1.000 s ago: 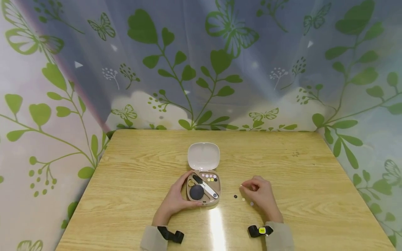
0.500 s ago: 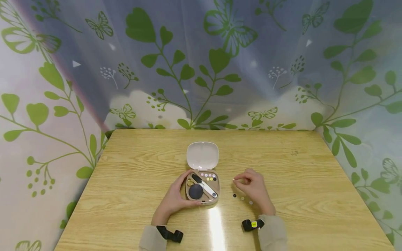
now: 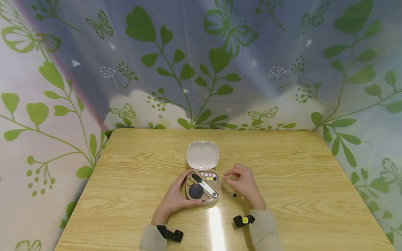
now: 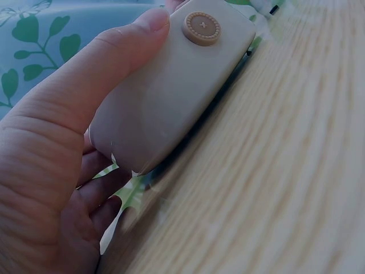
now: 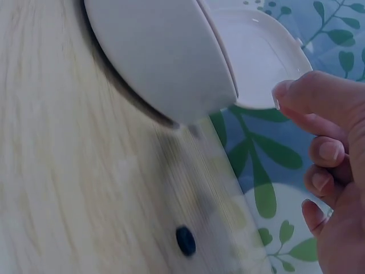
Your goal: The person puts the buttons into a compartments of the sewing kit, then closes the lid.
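Observation:
An open beige sewing kit box (image 3: pixel 218 191) stands on the table, its white lid (image 3: pixel 202 155) tipped back. My left hand (image 3: pixel 175 199) grips the box's left side; in the left wrist view the thumb lies along the wall near a button-shaped brown knob (image 4: pixel 202 28). Inside are a dark round pad (image 3: pixel 196 191), a slim black-and-white tool (image 3: pixel 205 187), a gold ring-like piece (image 3: pixel 190 182) and several small buttons (image 3: pixel 208 178). Just right of the box, my right hand (image 3: pixel 244 179) pinches a tiny white button (image 3: pixel 223 176) between thumb and forefinger, mostly hidden by the fingertips.
On the wooden table (image 3: pixel 141 160), a black button (image 3: pixel 234 195) and a pale yellow button (image 3: pixel 243 198) lie below my right hand. A leaf-patterned curtain (image 3: pixel 201 69) rises behind the table's far edge.
My right hand has moved left with the pinched button, from over the loose buttons to beside the box. A pale button on the table is now out of sight by the right wrist. The left hand stays put.

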`<state>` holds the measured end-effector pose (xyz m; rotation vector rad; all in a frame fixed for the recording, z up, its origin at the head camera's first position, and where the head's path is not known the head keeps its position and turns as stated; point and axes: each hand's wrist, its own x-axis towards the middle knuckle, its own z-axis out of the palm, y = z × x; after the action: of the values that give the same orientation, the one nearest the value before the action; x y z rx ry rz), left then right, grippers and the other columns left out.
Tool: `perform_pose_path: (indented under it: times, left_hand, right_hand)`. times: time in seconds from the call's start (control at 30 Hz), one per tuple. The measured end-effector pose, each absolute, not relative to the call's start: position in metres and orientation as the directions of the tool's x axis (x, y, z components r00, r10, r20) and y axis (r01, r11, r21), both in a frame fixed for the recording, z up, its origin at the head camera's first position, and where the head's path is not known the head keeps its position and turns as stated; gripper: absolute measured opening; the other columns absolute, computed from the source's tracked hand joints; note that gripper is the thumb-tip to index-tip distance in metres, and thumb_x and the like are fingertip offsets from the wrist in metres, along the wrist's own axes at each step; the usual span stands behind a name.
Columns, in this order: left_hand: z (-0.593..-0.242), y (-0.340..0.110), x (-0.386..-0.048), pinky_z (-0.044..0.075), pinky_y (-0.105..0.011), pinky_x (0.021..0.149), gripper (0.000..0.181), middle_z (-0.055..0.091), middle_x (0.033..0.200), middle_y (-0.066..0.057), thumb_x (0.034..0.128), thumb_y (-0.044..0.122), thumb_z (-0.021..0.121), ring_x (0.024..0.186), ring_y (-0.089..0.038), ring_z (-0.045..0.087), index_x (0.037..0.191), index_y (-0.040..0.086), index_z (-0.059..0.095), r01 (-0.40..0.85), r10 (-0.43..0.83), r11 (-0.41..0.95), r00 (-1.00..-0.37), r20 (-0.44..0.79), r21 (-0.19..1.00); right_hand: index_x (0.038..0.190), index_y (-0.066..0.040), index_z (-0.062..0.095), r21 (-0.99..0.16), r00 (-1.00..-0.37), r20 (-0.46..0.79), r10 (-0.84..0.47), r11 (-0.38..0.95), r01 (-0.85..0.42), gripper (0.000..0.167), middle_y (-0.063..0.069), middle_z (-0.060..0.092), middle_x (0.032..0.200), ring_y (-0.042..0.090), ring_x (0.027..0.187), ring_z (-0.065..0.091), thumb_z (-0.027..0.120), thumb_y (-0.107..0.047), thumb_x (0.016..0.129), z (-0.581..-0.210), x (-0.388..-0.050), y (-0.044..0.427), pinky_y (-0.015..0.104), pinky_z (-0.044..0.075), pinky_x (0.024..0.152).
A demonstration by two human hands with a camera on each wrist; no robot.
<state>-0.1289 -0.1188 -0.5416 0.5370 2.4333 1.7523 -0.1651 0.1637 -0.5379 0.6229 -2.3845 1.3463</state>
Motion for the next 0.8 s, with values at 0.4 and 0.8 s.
perform_pose_path:
  times: [0.4,0.8]
  left_hand:
    - [-0.543,-0.119,-0.130,0.025,-0.051,0.117,0.113,0.041,0.153,-0.009,0.0595,0.020,0.098,0.142,-0.026,0.035,0.154,0.013,0.037,0.220,0.335,0.289,-0.935,0.117,0.932]
    - [-0.579,-0.122,-0.142,0.028,-0.048,0.116,0.116,0.042,0.151,0.008,0.0536,0.039,0.099,0.140,-0.017,0.036,0.151,0.035,0.036,0.239,0.316,0.309,-0.939,0.138,0.920]
  right_hand:
    - [0.077,-0.010,0.078,-0.709,-0.840,0.476,-0.259,0.452,-0.541,0.009,0.000,0.043,0.059,0.007,0.062,0.038,0.084,-0.006,0.072,-0.537,-0.166,0.143,0.028,0.033,0.065]
    - [0.074,-0.016,0.076,-0.716,-0.861,0.420,-0.287,0.478,-0.509,0.012,0.005,0.050,0.063,0.008,0.066,0.040,0.086,-0.009,0.071,-0.541,-0.164,0.131,0.030,0.031,0.069]
